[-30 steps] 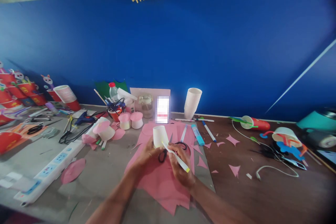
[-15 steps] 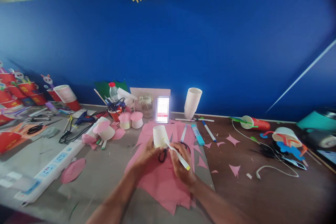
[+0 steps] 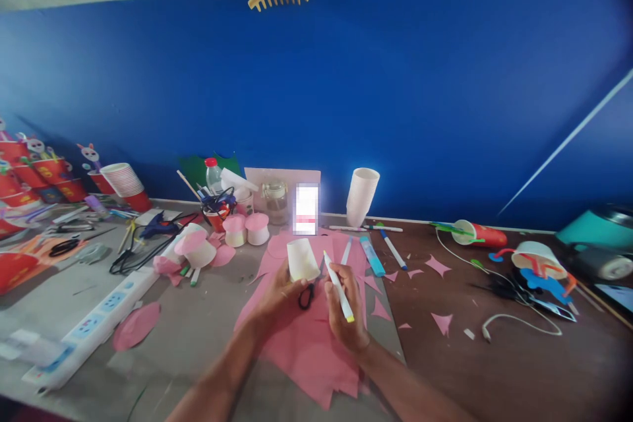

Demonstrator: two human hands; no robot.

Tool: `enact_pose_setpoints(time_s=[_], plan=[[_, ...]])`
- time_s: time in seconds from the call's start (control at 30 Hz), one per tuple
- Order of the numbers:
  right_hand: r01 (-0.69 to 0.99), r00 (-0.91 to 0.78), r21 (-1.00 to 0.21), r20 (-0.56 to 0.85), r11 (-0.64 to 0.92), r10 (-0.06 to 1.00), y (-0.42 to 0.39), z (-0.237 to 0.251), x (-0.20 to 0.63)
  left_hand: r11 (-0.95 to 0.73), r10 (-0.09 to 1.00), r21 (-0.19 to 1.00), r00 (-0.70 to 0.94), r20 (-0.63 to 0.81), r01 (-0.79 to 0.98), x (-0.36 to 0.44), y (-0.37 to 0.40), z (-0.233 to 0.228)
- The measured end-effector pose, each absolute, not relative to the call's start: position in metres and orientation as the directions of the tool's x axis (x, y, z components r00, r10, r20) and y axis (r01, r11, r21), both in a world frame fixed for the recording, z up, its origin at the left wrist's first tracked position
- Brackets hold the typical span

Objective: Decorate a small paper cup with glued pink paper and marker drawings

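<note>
- L hand (image 3: 279, 290) is gripping a white paper cup (image 3: 302, 259) w/ fingers wrapped round its lower part; cup is tilted, sitting above the pink paper sheets (image 3: 306, 336), centre of view.
- R hand (image 3: 343, 308) is pinching a white marker (image 3: 339, 286) w/ yellow end; tip is pointing toward 11 o'clock and hovering just beside the cup, at its 3 o'clock side. Can't tell if tip is touching.
- Progress, as a judgement: cup wall facing the camera is looking blank, no marks or pink bits on it, so the work on this cup seems barely begun. Finished-looking cups w/ pink tops (image 3: 246, 229) are standing at 10 o'clock from the hands, suggesting what's left: decorating & adding pink parts.
- Black scissors (image 3: 307, 293) are lying on the pink sheets btwn the two hands, partly hidden.
- At 1 o'clock: blue glue stick (image 3: 372, 256) & two pens lying on the surface (image 3: 494, 369); stack of white cups (image 3: 362, 195) standing farther back by the blue wall.
- Pink offcuts are scattering over the surface at 2–3 o'clock; white cable (image 3: 519, 320) is curling there too.
- At 9 o'clock: white power strip (image 3: 93, 320) & a pink disc (image 3: 135, 326); glue gun (image 3: 155, 223) farther back.
- In the way: scissors are sitting right under the cup, and the loose sheets may be slipping under the wrists; nothing else is crowding the hands.
</note>
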State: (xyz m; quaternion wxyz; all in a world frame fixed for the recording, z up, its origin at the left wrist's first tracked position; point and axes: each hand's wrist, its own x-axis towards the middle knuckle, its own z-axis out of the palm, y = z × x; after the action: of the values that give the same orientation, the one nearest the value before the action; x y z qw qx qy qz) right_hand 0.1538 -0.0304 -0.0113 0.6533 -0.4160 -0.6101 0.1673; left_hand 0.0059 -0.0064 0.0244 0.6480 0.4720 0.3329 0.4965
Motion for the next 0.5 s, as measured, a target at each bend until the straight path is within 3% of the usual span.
enact_pose_setpoints(time_s=[0.2, 0.5], plan=[[0.304, 0.218, -0.756, 0.648, 0.580, 0.730, -0.028, -0.020, 0.153, 0.064, 0.948, 0.918, 0.311, 0.066, -0.390, 0.008, -0.004, 0.020], [0.486, 0.255, -0.677, 0.715, 0.553, 0.651, -0.008, -0.032, 0.148, 0.113, 0.967, 0.914, 0.254, -0.011, -0.390, 0.006, -0.005, 0.015]])
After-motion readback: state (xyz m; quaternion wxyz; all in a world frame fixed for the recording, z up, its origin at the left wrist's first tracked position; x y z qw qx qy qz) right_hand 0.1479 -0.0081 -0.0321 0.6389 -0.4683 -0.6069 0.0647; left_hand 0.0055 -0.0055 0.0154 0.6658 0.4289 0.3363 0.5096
